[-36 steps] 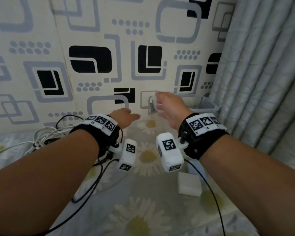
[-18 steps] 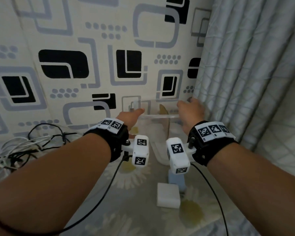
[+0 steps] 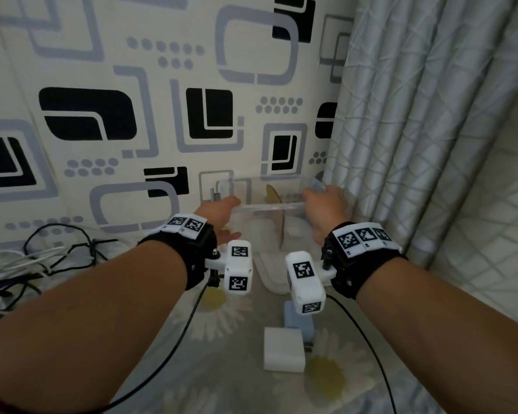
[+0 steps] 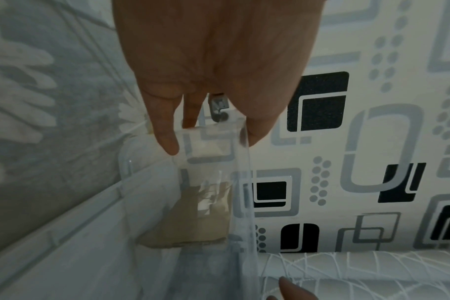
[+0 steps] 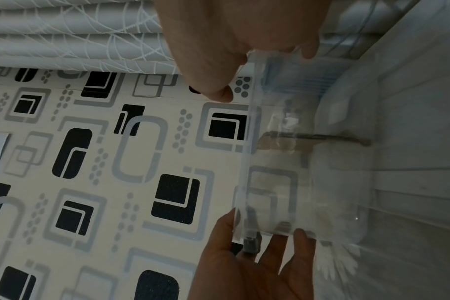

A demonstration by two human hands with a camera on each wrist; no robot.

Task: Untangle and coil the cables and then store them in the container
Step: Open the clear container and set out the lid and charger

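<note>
A clear plastic container [image 3: 269, 207] stands by the patterned wall, with a brown cardboard divider [image 3: 282, 225] inside. My left hand [image 3: 222, 207] pinches its left end wall, thumb on one face and fingers on the other, as the left wrist view shows on the container [image 4: 213, 182]. My right hand [image 3: 323, 204] grips the right end the same way; the right wrist view shows that hand [image 5: 262, 71] on the container [image 5: 295, 162]. A tangle of black and white cables [image 3: 42, 258] lies at the far left on the bedsheet, away from both hands.
A white charger block [image 3: 283, 349] and a pale blue block [image 3: 298, 321] lie on the flowered sheet below my wrists. A white lid-like piece [image 3: 269, 273] sits in front of the container. Grey curtains [image 3: 416, 144] hang close on the right. Black wrist-camera leads trail back.
A second ago both hands were reaching forward and held nothing. They have moved right and taken hold of the container's two ends, and my view has swung right.
</note>
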